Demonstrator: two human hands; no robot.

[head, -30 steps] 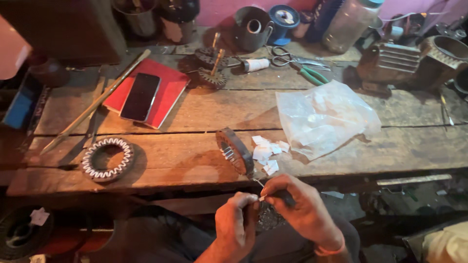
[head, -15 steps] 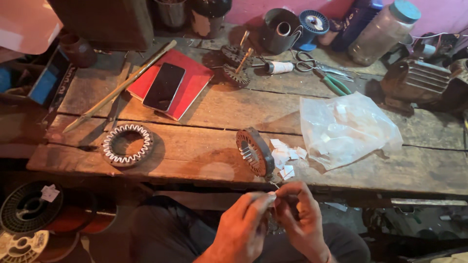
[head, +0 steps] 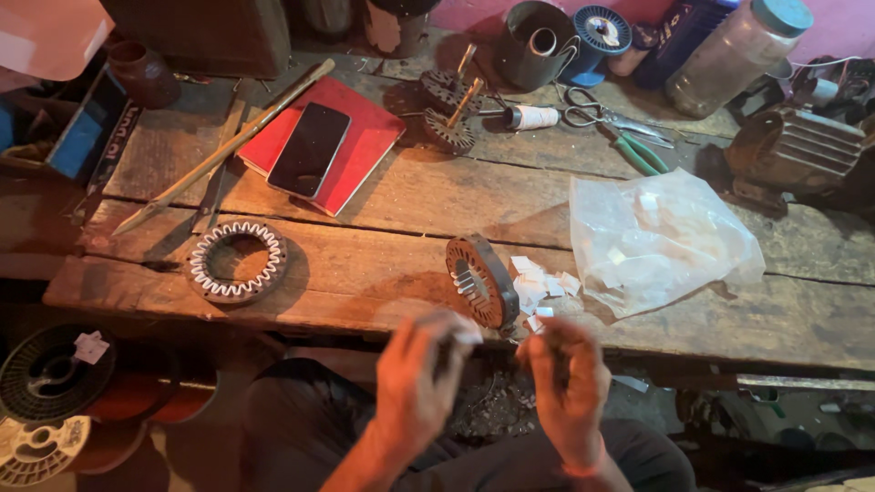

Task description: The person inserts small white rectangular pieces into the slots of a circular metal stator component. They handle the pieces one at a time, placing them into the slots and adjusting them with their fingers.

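Working below the bench edge: left hand and right hand are blurring, grips untellable; upright dark laminated steel stator core standing at twelve o'clock, white paper slips just beside.

Bare left hand and bare right hand, both motion-blurred — no gloves, no sleeves down to the wrists. Thin orange-red band round the right wrist. Dark trousers over the lap below — fabric detail lost in shadow.

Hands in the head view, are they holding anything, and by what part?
Cannot be told: both the left hand and right hand are motion-blurred, fingers curled, any grip unclear.
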